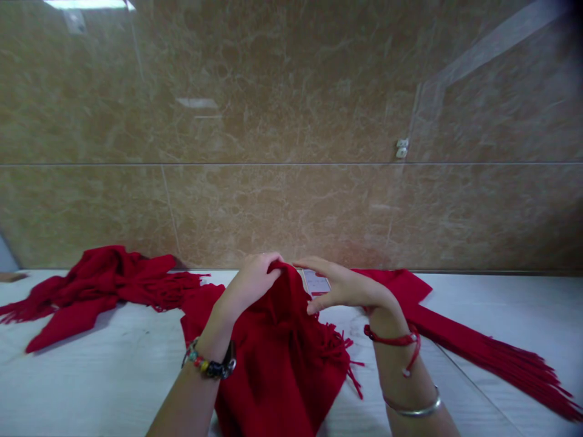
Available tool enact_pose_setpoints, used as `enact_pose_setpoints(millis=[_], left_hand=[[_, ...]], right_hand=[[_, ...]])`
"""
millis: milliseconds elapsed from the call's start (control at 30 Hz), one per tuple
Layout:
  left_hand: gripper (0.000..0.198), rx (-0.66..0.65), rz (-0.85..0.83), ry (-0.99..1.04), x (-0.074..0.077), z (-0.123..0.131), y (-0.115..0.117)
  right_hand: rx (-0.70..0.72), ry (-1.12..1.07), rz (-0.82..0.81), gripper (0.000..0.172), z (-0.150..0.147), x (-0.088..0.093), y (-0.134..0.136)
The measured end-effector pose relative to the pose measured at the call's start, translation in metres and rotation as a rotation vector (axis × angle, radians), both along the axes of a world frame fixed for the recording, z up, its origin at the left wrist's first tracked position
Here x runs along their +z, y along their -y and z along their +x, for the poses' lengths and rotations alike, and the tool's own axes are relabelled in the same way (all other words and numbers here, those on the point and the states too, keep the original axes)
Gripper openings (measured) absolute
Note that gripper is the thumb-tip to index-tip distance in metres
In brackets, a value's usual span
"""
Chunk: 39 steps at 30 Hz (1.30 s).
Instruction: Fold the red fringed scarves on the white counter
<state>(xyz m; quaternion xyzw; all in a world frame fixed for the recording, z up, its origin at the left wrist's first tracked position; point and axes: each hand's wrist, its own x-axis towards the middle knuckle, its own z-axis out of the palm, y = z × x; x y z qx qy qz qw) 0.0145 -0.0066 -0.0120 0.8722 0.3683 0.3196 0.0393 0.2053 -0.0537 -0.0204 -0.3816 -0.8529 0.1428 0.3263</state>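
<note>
A red fringed scarf [277,358] hangs bunched in front of me, its top edge raised above the white table. My left hand [255,279] grips that top edge, with the thumb and fingers closed on the cloth. Beside the scarf's right side is my right hand [339,284], its thumb and fingers spread apart in a C shape. The right fingertips are close to the cloth; whether they touch it I cannot tell. The scarf's fringe dangles below the right hand. Part of a small card or label [316,282] with print shows behind the right hand.
Another crumpled red scarf [104,285] lies on the left of the white table [150,370]. To the right, a red scarf [478,346] lies folded into a long strip, with its fringe toward the right edge. A brown marbled wall [282,212] stands behind the table.
</note>
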Motion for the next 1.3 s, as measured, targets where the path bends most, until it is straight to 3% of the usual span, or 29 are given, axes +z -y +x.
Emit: enact_pose_setpoints(millis=[67, 133, 233, 400, 567, 633, 700, 800, 867, 967, 1000, 1100, 1200, 1300], left_hand=[[0.017, 0.015, 0.023, -0.019, -0.002, 0.003, -0.001], [0.016, 0.032, 0.034, -0.03, -0.003, 0.004, -0.002], [0.011, 0.041, 0.019, -0.014, -0.003, 0.002, -0.003], [0.008, 0.002, -0.033, 0.02, -0.004, -0.007, -0.005], [0.017, -0.039, -0.091, -0.043, -0.005, -0.022, -0.015], [0.014, 0.009, -0.126, -0.153, -0.007, -0.03, -0.021], [0.015, 0.154, -0.151, -0.302, -0.01, -0.037, -0.023], [0.025, 0.392, -0.081, -0.429, -0.018, -0.039, -0.011], [0.039, 0.313, -0.056, -0.449, -0.028, -0.036, 0.008], [0.078, -0.034, -0.228, -0.594, -0.049, -0.028, 0.04], [0.088, -0.093, -0.305, -0.676, -0.057, -0.028, 0.046], [0.087, -0.024, -0.428, -0.833, -0.08, -0.039, 0.044], [0.072, 0.031, -0.416, -0.84, -0.1, -0.068, 0.015], [0.067, 0.083, -0.298, -0.82, -0.113, -0.105, -0.021]], right_hand=[[-0.008, -0.008, -0.079, 0.056, -0.007, 0.0, -0.001], [-0.169, -0.022, -0.107, 0.034, -0.014, 0.001, -0.003], [-0.429, -0.042, -0.002, 0.009, -0.022, 0.002, -0.005], [-0.462, -0.162, 0.164, 0.012, -0.019, -0.003, -0.012], [-0.442, -0.615, 0.195, 0.013, -0.002, -0.012, -0.03], [-0.48, -0.765, 0.233, 0.014, 0.014, -0.014, -0.034], [-0.587, -0.837, 0.29, 0.013, 0.036, -0.016, -0.035], [-0.795, -0.675, 0.277, 0.01, 0.068, -0.023, -0.034], [-0.871, -0.386, 0.196, 0.008, 0.082, -0.032, -0.033], [-0.804, 0.02, 0.031, 0.01, 0.085, -0.048, -0.036], [-0.741, 0.113, -0.026, 0.015, 0.081, -0.053, -0.037], [-0.509, 0.298, -0.141, 0.033, 0.062, -0.07, -0.037], [-0.309, 0.43, -0.207, 0.052, 0.033, -0.088, -0.03], [-0.194, 0.535, -0.239, 0.064, 0.004, -0.108, -0.021]])
